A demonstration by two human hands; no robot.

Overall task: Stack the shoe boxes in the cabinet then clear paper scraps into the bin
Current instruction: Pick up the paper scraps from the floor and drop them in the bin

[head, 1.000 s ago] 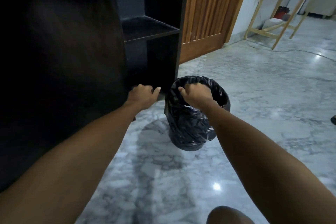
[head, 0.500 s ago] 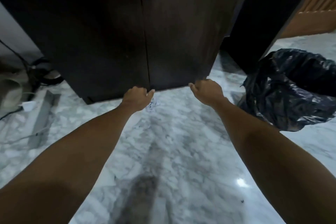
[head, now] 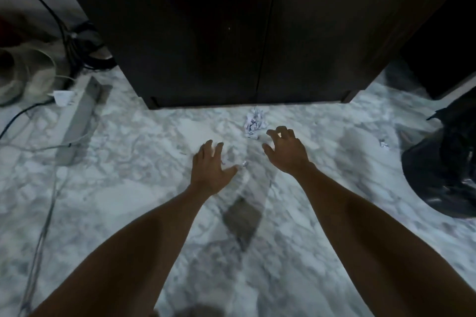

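1. Left hand (head: 210, 167) low over the marble floor (head: 128, 188), palm down, fingers spread apart, holding nothing; small paper scrap (head: 243, 163) just beside its thumb tip.
2. Right hand (head: 286, 153) a little farther forward, fingers curled and apart, empty; crumpled paper ball (head: 253, 122) just beyond its fingertips, near the foot of the dark cabinet (head: 231, 33), doors closed.
3. Another scrap (head: 384, 143) farther right, near the black-lined bin (head: 443, 170); cables (head: 64, 33) at far left.
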